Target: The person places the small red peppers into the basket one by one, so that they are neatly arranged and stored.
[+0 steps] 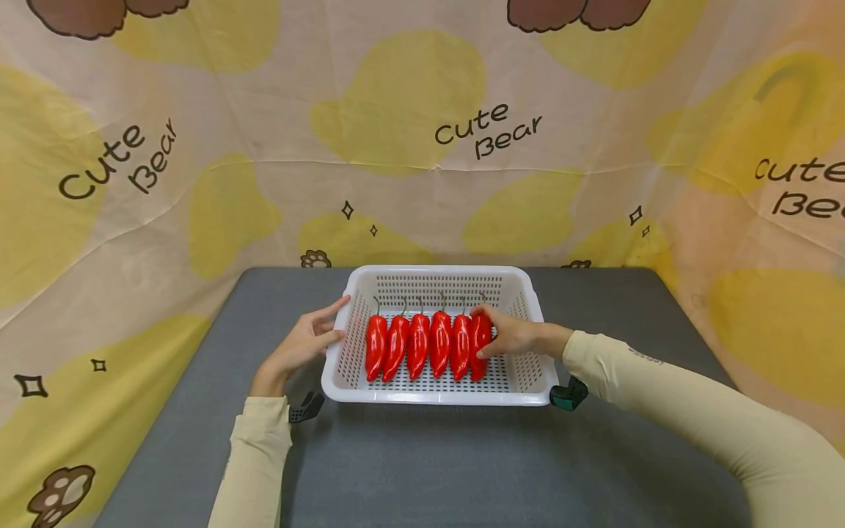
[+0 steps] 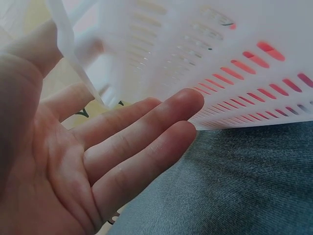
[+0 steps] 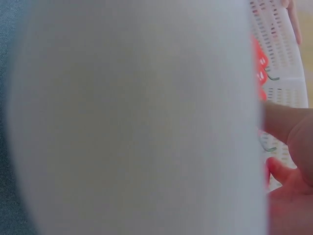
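Note:
Glossy red peppers (image 1: 418,348) with thin green stems lie side by side in a row, several of them, inside a white slotted plastic basket (image 1: 436,397). My right hand (image 1: 511,334) reaches over the basket's right side and pinches the rightmost red pepper (image 1: 479,367) between thumb and fingers. At the left rim, my left hand (image 1: 300,348) holds the basket. Its thumb passes over the rim, while the other fingers (image 2: 146,156) extend along the outside of the wall in the left wrist view. A pale blurred shape covers most of the right wrist view.
The basket stands on a dark grey table (image 1: 422,462) toward its far edge. Behind and beside the table hangs a patterned cloth (image 1: 409,95) with yellow patches and "Cute Bear" lettering. Dark wrist devices show below the left wrist (image 1: 306,408) and right wrist (image 1: 569,394).

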`<state>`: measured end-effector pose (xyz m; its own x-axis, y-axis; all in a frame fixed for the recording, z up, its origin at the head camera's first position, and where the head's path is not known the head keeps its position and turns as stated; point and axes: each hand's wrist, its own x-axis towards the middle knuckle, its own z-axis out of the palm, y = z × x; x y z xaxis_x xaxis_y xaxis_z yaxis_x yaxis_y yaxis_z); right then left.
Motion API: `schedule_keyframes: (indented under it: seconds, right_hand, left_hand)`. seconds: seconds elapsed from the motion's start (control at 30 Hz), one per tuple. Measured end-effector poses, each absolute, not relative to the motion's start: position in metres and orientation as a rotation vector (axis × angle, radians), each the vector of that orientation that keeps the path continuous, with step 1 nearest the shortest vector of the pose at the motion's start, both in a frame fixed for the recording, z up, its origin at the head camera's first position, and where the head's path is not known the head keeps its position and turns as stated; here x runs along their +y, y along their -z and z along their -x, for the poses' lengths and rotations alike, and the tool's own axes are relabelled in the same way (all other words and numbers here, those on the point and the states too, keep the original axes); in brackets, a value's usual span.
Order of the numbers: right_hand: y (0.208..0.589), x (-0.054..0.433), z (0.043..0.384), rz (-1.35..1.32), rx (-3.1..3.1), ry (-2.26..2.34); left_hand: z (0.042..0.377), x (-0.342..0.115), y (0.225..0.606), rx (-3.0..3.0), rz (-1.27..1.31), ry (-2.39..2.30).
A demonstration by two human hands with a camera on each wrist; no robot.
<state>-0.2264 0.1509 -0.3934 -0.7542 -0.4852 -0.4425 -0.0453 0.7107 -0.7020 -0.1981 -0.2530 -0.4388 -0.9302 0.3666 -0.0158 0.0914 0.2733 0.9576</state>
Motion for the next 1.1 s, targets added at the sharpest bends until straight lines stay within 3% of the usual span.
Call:
schedule_keyframes:
  seconds: [0.57,1.1]
  right_hand:
    - [0.3968,0.1497,0.2286,0.253,2.210,0.952]
    - [0.3983,0.1516,0.2234,0.301,2.212,0.957]
  left_hand:
    - [0.1973,-0.2520,0.4375,2.312,-0.414,-1.703]
    - [0.1965,-0.2530,0.4365,2.295,-0.409,-1.715]
